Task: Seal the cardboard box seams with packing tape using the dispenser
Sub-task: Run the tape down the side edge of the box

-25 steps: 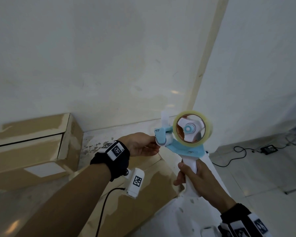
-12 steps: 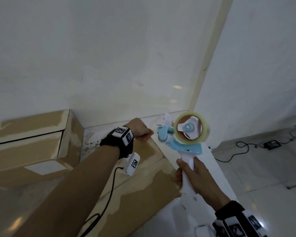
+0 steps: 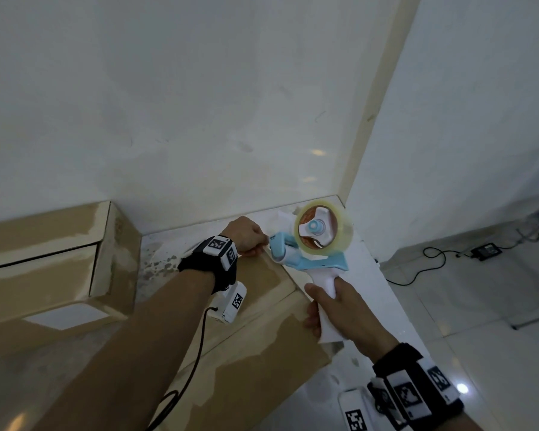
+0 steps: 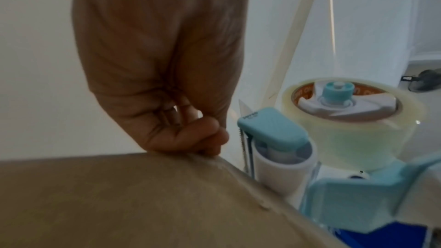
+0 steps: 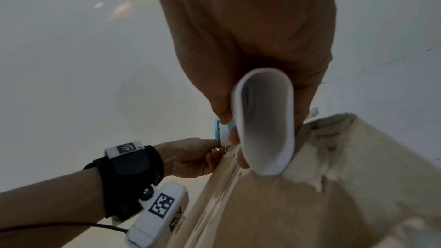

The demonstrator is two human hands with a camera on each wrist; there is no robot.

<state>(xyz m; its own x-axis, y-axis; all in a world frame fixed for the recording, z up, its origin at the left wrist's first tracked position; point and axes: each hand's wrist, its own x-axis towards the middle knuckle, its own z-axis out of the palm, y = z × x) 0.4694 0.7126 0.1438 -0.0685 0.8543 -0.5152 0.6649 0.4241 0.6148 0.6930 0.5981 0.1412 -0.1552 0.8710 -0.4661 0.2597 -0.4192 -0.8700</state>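
Observation:
A brown cardboard box (image 3: 262, 353) lies in front of me, its far corner by the wall. My left hand (image 3: 246, 236) rests at that far edge, fingers curled; in the left wrist view its fingertips (image 4: 210, 139) pinch together on the box (image 4: 119, 195) rim, seemingly on the clear tape's free end, which is hard to make out. My right hand (image 3: 339, 309) grips the white handle (image 5: 264, 120) of the blue tape dispenser (image 3: 308, 259). Its roller sits just right of the left hand at the box corner. The clear tape roll (image 3: 343, 241) sits on top.
A second cardboard box (image 3: 44, 259) stands at the left against the white wall. The white surface (image 3: 374, 293) under the box ends at the right. Beyond it, a black cable and adapter (image 3: 486, 251) lie on the tiled floor.
Both hands and the dispenser have moved down and away to the box's far corner. The left hand left the dispenser's front and now rests on the box edge.

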